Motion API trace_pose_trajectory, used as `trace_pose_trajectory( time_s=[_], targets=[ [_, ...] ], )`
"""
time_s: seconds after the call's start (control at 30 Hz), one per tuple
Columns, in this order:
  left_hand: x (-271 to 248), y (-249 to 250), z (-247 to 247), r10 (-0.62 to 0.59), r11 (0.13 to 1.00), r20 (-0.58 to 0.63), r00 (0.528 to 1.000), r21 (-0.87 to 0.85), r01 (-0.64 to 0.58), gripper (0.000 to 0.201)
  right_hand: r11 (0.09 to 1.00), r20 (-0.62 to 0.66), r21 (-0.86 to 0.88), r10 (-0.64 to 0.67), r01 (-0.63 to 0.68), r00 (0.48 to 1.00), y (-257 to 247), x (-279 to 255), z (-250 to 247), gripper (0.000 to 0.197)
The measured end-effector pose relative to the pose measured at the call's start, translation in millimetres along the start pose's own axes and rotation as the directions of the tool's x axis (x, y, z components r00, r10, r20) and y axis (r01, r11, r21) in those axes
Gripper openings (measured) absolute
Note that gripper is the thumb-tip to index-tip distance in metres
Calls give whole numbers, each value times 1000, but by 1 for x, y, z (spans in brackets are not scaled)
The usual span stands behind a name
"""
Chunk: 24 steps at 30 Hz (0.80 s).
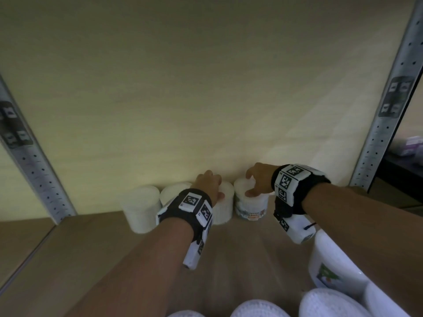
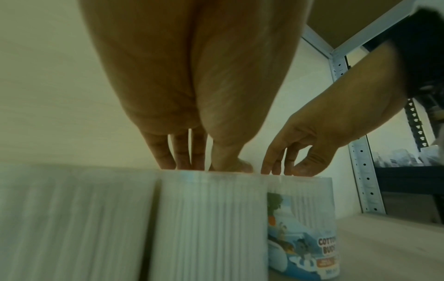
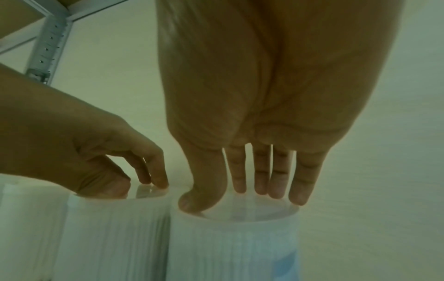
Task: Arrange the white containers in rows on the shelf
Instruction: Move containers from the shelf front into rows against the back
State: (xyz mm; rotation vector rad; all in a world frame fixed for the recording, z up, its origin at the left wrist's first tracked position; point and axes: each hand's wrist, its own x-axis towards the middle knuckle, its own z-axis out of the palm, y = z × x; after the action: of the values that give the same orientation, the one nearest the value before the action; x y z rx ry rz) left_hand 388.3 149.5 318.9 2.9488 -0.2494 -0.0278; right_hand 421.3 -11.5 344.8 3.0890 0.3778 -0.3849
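Observation:
Four white ribbed containers stand in a row against the back wall of the shelf [image 1: 91,259]. My left hand [image 1: 211,186] [image 2: 206,168] grips the top of the third container [image 1: 223,209] [image 2: 211,218], thumb in front and fingers behind. My right hand [image 1: 250,184] [image 3: 240,199] grips the lid of the fourth container [image 1: 250,207] [image 3: 233,247] in the same way; this one shows a blue "cotton buds" label [image 2: 302,237]. The two held containers touch side by side. The first container [image 1: 142,209] and the second container [image 1: 175,191] stand free to the left.
More white containers [image 1: 332,261] sit at the front right and along the near edge [image 1: 258,310]. Perforated metal uprights frame the bay on the left [image 1: 34,161] and on the right [image 1: 384,110]. Bare shelf board lies right of the row.

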Motion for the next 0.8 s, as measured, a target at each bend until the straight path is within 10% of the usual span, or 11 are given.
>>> trace_pose_trajectory(
  time_s=[0.8],
  targets=[
    [-2, -1, -13, 72, 994, 117, 990, -94, -62, 54, 999, -41, -33, 24, -25, 999, -2, 19, 4, 71]
  ],
)
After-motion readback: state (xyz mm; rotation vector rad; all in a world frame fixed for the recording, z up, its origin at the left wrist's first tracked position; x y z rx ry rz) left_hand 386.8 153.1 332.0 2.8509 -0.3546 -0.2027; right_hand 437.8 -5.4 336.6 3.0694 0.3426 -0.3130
